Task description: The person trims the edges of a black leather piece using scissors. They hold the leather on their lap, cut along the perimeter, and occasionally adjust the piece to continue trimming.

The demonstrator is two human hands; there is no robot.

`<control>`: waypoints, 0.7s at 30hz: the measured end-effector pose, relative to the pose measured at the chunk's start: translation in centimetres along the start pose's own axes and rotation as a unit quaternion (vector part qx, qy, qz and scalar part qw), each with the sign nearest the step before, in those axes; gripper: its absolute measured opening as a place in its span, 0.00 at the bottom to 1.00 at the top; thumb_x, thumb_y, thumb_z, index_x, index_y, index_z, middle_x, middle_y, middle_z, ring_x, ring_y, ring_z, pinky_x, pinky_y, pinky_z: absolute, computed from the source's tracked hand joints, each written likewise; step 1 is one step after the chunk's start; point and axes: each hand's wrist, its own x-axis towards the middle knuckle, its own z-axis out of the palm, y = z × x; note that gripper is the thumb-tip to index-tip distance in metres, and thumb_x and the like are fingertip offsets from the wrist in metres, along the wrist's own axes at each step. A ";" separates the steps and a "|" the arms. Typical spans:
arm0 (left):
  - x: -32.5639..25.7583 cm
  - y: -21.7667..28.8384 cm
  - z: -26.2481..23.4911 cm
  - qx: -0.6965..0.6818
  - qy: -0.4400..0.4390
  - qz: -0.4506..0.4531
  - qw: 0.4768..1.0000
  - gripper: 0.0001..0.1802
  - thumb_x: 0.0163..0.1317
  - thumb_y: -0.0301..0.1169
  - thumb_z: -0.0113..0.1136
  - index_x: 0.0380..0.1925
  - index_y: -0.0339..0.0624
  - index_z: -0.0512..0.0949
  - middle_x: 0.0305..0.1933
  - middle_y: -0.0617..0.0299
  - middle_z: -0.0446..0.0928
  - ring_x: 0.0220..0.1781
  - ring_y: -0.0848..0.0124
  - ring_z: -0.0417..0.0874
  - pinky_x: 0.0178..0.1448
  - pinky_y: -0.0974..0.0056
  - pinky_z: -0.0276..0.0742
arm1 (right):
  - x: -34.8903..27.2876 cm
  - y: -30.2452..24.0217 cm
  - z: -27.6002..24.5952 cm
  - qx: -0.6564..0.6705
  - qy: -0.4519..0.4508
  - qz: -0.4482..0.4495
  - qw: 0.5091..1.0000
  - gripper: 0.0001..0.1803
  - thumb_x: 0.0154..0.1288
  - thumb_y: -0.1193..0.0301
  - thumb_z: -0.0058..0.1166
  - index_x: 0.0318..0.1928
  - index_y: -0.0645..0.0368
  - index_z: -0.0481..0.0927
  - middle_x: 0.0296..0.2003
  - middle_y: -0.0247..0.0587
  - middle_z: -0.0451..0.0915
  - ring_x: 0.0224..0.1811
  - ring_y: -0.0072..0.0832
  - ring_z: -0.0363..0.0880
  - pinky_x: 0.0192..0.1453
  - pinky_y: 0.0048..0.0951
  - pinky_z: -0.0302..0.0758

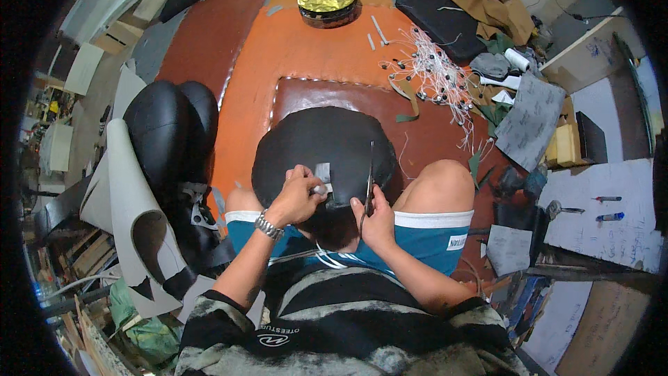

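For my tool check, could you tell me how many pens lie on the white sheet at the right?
2: a red pen near the white sheet's upper edge, and a blue pen just below it. Clutter may hide others.

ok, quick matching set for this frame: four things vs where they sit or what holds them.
Things:
1. round tin with gold lid
2. scissors
3. bundle of white cords
4. small grey patch

Places:
A. in the right hand
B. far end of the orange sheet
C. at the left hand, on the black dome
D. right of the orange sheet

Pairs: 1-B, 2-A, 3-D, 4-C
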 end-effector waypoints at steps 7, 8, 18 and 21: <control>-1.4 -1.8 -9.7 -0.221 0.269 -0.062 0.935 0.28 0.64 0.36 0.77 0.60 0.34 0.81 0.71 0.44 0.75 0.72 0.52 0.77 0.75 0.55 0.72 | 0.0 0.0 -0.1 -0.023 -0.014 0.006 1.000 0.34 0.73 0.62 0.67 0.69 0.72 0.72 0.32 0.42 0.84 0.32 0.28 0.81 0.38 0.33 0.77; -1.0 -2.0 -10.6 -0.012 0.410 -0.081 0.909 0.30 0.63 0.38 0.77 0.59 0.32 0.80 0.67 0.42 0.78 0.69 0.50 0.79 0.74 0.52 0.73 | -0.1 -0.2 -0.3 0.028 -0.029 0.059 0.997 0.39 0.68 0.58 0.70 0.71 0.70 0.73 0.44 0.57 0.85 0.45 0.46 0.86 0.53 0.41 0.81; -1.4 0.2 1.5 0.052 0.165 0.027 0.985 0.26 0.64 0.33 0.72 0.62 0.43 0.83 0.73 0.49 0.76 0.76 0.47 0.73 0.78 0.49 0.71 | 0.0 0.4 0.2 0.111 -0.059 0.048 0.991 0.39 0.77 0.65 0.64 0.76 0.74 0.62 0.39 0.38 0.84 0.37 0.19 0.80 0.43 0.24 0.77; 0.9 -0.1 0.7 0.106 0.098 -0.010 0.990 0.31 0.58 0.36 0.76 0.63 0.45 0.82 0.72 0.49 0.76 0.73 0.48 0.76 0.74 0.48 0.75 | 0.0 0.7 0.1 0.076 -0.057 0.046 0.994 0.38 0.77 0.65 0.64 0.76 0.73 0.63 0.36 0.34 0.82 0.34 0.17 0.78 0.38 0.22 0.74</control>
